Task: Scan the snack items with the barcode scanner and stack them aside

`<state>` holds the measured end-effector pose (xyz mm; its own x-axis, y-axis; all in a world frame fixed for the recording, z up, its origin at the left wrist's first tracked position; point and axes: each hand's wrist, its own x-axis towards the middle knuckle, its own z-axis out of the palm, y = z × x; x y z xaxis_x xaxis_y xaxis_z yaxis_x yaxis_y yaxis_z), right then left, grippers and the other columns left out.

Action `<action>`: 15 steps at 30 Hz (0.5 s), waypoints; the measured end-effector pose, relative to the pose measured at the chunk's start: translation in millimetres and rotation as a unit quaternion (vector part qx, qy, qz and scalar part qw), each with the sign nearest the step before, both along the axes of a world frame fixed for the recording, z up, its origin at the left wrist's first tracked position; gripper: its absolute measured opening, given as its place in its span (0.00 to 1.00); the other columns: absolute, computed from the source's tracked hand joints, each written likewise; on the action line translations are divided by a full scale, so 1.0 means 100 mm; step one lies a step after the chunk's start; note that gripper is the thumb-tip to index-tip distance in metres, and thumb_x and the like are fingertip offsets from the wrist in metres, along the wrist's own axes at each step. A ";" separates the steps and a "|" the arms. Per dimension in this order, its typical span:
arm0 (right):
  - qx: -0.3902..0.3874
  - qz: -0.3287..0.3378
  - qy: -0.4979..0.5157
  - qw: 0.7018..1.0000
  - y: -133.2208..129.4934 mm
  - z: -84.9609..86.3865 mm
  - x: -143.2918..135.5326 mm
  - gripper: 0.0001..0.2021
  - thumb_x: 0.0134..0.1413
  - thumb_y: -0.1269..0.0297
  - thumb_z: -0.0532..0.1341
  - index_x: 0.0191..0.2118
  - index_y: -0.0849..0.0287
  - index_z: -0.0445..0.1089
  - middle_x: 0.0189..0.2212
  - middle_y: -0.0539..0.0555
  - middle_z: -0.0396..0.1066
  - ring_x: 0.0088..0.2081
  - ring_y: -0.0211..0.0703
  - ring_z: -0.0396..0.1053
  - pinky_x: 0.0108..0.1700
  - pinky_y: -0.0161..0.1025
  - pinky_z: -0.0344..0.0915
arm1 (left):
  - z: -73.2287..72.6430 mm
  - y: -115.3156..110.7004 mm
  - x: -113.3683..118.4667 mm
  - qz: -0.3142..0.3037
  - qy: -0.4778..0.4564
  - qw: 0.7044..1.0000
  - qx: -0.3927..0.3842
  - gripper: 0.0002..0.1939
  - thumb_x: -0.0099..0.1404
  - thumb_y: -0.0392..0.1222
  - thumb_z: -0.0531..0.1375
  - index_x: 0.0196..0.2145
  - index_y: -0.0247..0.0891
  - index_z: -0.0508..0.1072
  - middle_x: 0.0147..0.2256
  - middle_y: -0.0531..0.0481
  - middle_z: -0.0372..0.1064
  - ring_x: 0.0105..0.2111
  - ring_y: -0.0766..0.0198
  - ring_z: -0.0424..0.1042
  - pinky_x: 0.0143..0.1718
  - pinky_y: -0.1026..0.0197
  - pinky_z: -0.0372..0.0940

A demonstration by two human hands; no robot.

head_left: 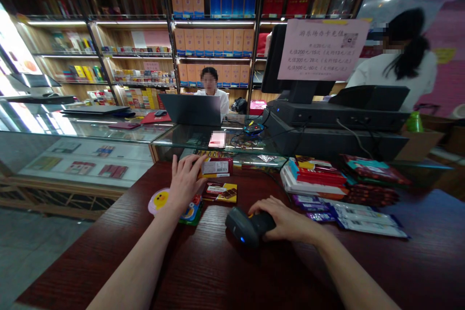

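My right hand (281, 218) is wrapped round the handle of a dark barcode scanner (242, 226), which lies low over the wooden counter with a small blue light lit. My left hand (185, 179) rests with fingers spread at the left end of a chocolate bar (217, 167), its barcode label facing up; whether the fingers grip it I cannot make out. Just nearer lies a second chocolate bar (221, 192) in a brown and yellow wrapper. Partly under my left wrist are a round duck-faced item (159, 200) and a blue and green packet (191, 211).
Right of the scanner are stacked chocolate boxes (314, 179), purple packets (315, 208) and long white-blue packets (368, 219). A till with a monitor (274, 58) stands behind them. Beyond the glass display case (90, 155), one person sits at a laptop (192, 109); another stands at right.
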<state>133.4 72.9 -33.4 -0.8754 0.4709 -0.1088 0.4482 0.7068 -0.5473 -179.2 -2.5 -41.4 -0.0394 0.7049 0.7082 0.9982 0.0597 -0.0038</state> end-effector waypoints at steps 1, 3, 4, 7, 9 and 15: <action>-0.003 0.001 0.003 1.000 0.00 0.01 0.01 0.28 0.40 0.64 0.71 0.51 0.50 0.71 0.48 0.51 0.73 0.53 0.53 0.65 0.63 0.55 0.50 | 0.00 0.00 0.01 -0.002 0.000 1.000 0.000 0.35 0.61 0.39 0.65 0.63 0.44 0.59 0.55 0.44 0.65 0.58 0.50 0.62 0.69 0.34 0.36; -0.022 -0.009 0.021 0.999 0.01 0.03 0.02 0.30 0.40 0.61 0.72 0.54 0.51 0.70 0.52 0.53 0.72 0.56 0.55 0.65 0.64 0.56 0.48 | 0.00 0.01 0.02 -0.007 0.002 1.000 0.001 0.35 0.61 0.39 0.66 0.63 0.43 0.60 0.55 0.44 0.65 0.58 0.50 0.62 0.69 0.34 0.36; -0.039 -0.022 0.042 0.998 0.01 0.03 0.03 0.30 0.42 0.60 0.71 0.55 0.51 0.70 0.53 0.53 0.72 0.57 0.55 0.65 0.64 0.56 0.50 | 0.01 0.01 0.04 -0.010 0.004 1.000 0.001 0.35 0.61 0.39 0.66 0.63 0.43 0.60 0.55 0.44 0.65 0.58 0.50 0.62 0.69 0.34 0.36; -0.098 -0.076 0.148 0.981 0.07 -0.02 -0.01 0.23 0.55 0.60 0.62 0.57 0.54 0.69 0.53 0.56 0.73 0.55 0.51 0.69 0.60 0.51 0.60 | 0.02 0.01 0.09 -0.022 0.008 1.000 0.001 0.35 0.61 0.39 0.66 0.63 0.43 0.59 0.55 0.44 0.65 0.58 0.50 0.62 0.69 0.35 0.36; -0.128 -0.111 0.225 0.960 0.12 -0.09 -0.07 0.21 0.58 0.61 0.58 0.57 0.57 0.69 0.52 0.58 0.74 0.53 0.50 0.71 0.58 0.50 0.64 | 0.02 0.01 0.14 -0.032 0.009 0.999 0.000 0.35 0.61 0.39 0.65 0.64 0.44 0.59 0.55 0.44 0.65 0.57 0.50 0.63 0.69 0.35 0.36; -0.136 -0.234 0.329 0.905 0.21 -0.27 -0.28 0.25 0.57 0.60 0.58 0.61 0.58 0.65 0.53 0.60 0.74 0.51 0.49 0.73 0.57 0.51 0.65 | 0.02 0.03 0.31 -0.073 0.011 0.997 -0.014 0.33 0.63 0.36 0.64 0.63 0.43 0.60 0.54 0.45 0.66 0.56 0.53 0.65 0.69 0.37 0.37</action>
<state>105.1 93.9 -60.0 -0.5051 0.8405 0.1961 0.1760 0.3228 -0.9300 -148.4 0.0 -39.1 0.0812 0.7215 0.6877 0.9959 -0.0871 -0.0262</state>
